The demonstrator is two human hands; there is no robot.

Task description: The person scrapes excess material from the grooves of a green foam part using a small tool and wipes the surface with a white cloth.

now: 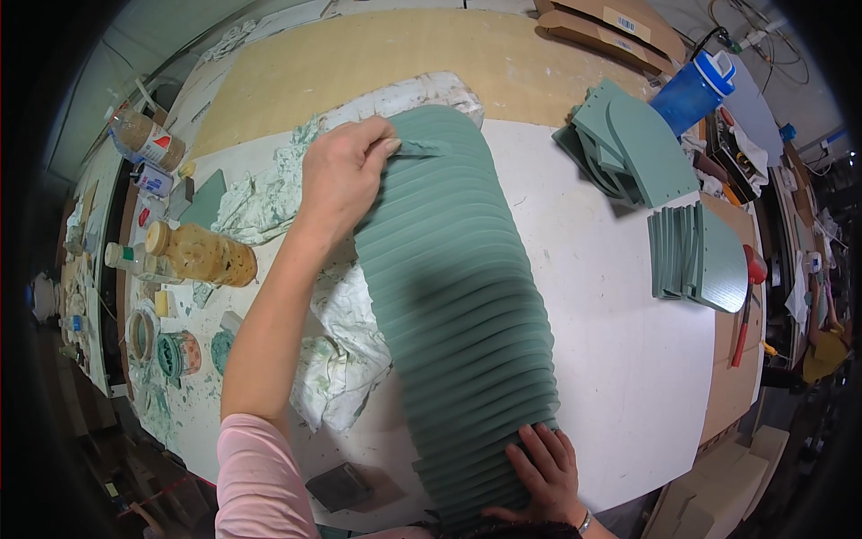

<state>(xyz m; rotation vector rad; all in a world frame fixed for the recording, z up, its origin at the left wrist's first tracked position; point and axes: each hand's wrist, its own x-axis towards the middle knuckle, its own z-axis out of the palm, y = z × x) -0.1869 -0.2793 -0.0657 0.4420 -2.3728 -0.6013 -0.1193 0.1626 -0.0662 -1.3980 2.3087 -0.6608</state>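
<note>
A long row of overlapping green panels (pixel 467 260) with rounded ends lies fanned out on the white table, from its far middle down to my near side. At the row's far end my left hand (pixel 339 175) is closed in a pinch. A thin, pale green strip (pixel 422 146) shows at its fingertips, against the face of the farthest panel; its kind is not clear. My right hand (pixel 546 472) rests with fingers spread on the near right edge of the row. Crumpled, green-stained white cloths (pixel 337 359) lie beside the row's left edge.
At left stand a jar of yellowish liquid (pixel 211 254), bottles, and a tub of green paste (pixel 178 354). A dark sanding block (pixel 338 487) lies near the front edge. Rightward are stacked green panels (pixel 628 144), more panels (pixel 696 256), a blue jug (pixel 691 94) and a red-handled tool (pixel 742 332).
</note>
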